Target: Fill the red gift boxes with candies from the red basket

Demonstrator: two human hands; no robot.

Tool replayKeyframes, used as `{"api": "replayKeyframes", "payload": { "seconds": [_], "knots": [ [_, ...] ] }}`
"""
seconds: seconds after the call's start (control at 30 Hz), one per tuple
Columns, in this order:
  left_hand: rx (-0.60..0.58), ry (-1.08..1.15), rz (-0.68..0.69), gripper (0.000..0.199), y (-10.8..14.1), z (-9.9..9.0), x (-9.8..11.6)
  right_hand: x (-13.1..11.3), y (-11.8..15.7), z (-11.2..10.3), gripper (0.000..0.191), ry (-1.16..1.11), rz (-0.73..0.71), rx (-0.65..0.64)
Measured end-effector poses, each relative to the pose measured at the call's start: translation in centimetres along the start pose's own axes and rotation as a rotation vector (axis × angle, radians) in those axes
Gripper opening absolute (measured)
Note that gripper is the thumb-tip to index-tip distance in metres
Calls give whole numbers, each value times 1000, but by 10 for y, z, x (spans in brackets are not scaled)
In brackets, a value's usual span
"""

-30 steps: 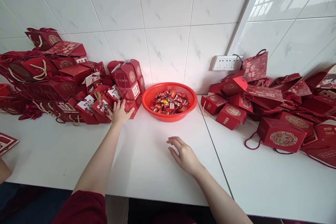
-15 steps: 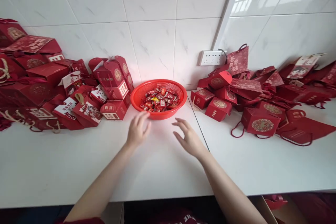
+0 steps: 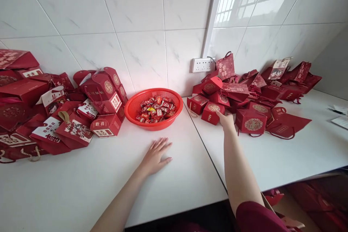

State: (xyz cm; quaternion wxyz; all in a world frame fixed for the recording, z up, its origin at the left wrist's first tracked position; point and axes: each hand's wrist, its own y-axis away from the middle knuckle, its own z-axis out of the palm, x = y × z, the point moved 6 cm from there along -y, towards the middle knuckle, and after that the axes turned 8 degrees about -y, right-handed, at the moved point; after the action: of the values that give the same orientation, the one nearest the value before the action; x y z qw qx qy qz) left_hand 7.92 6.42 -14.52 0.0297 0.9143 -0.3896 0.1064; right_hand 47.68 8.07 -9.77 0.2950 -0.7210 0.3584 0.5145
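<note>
My left hand (image 3: pixel 156 157) lies flat on the white table, fingers spread, holding nothing, just in front of a red plastic basket (image 3: pixel 154 127). Wrapped candies (image 3: pixel 154 110), mostly red with a yellow one among them, are heaped inside the basket. Out to the right, my right hand (image 3: pixel 226 120) is at the right side of a small red gift box (image 3: pixel 210 115) with a gold round print. Its thumb rests on the box's edge, and the other fingers are mostly hidden behind it. The box still sits on the table at the front of the right pile.
Red gift boxes and bags (image 3: pixel 58 116) are piled on the left, and more red boxes (image 3: pixel 251 121) on the right. A white power strip (image 3: pixel 203 65) is on the tiled wall. A dark seam (image 3: pixel 206 146) crosses the table. A pen (image 3: pixel 337 111) lies far right.
The view has turned to the right. My right hand has reached out from before the basket to the small red box; my left hand has come down flat on the table.
</note>
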Motion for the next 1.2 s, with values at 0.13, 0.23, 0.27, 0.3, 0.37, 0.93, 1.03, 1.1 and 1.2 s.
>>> {"api": "replayKeyframes", "payload": {
  "seconds": [0.13, 0.23, 0.27, 0.3, 0.37, 0.93, 1.03, 1.1, 1.2],
  "knots": [
    [28, 49, -1, 58, 3, -2, 0, -16, 11, -9, 58, -164, -55, -35],
    [153, 157, -45, 43, 8, -24, -5, -53, 45, -24, 34, -327, -287, -191],
    [236, 204, -67, 37, 10, -37, -7, -69, 62, -29, 27, -344, -408, -237],
    [339, 250, -90, 32, 13, -53, -8, -85, 82, -29, 21, -309, -541, -327],
    [578, 322, -139, 26, 20, -87, -9, -111, 126, -18, 15, -201, -786, -571],
    [488, 322, -36, 20, 25, -122, 40, -101, 221, 32, 33, -362, -933, -1266],
    [411, 258, 0, 20, 22, -104, 37, -80, 216, 43, 29, -241, -1046, -1034],
    [422, 212, -2, 21, 22, -93, 35, -67, 214, 46, 28, -151, -1091, -870],
    [514, 242, -46, 27, 23, -83, 31, -51, 214, 45, 32, -74, -1060, -842]
  ]
}}
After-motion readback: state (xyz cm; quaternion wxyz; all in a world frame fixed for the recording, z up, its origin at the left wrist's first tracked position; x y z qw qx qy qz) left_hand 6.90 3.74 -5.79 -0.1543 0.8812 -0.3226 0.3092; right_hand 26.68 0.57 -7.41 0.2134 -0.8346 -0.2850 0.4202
